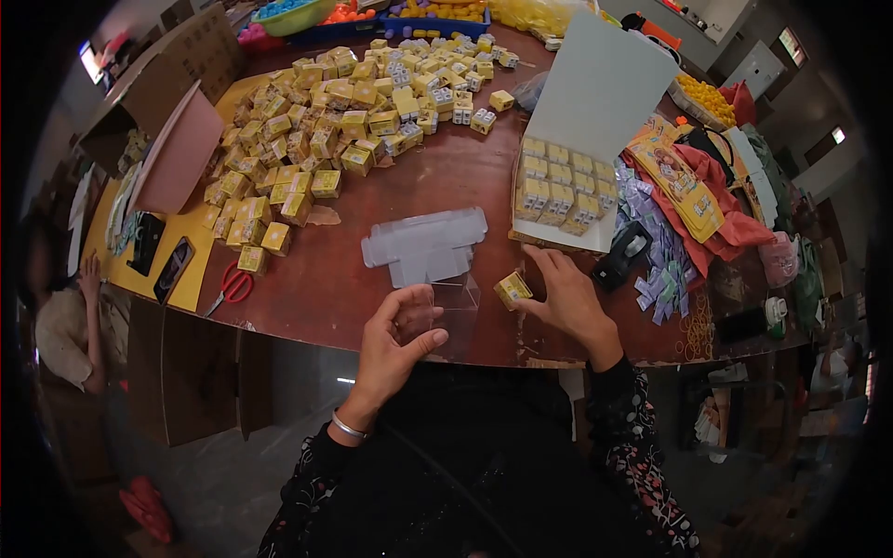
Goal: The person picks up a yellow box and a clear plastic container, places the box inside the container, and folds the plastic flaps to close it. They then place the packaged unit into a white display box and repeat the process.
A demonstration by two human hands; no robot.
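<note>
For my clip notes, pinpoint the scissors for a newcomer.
On the dark red table, find the yellow sheet at the picture's left. Right of it, near the edge, lie metal scissors; red looped handles distinguish them from small yellow boxes nearby.

Left hand [393,337] holding clear box [457,297]; right hand [574,304] at yellow box [513,290]

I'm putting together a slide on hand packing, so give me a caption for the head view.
Two hands work beside an open white box holding small yellow boxes.
</note>
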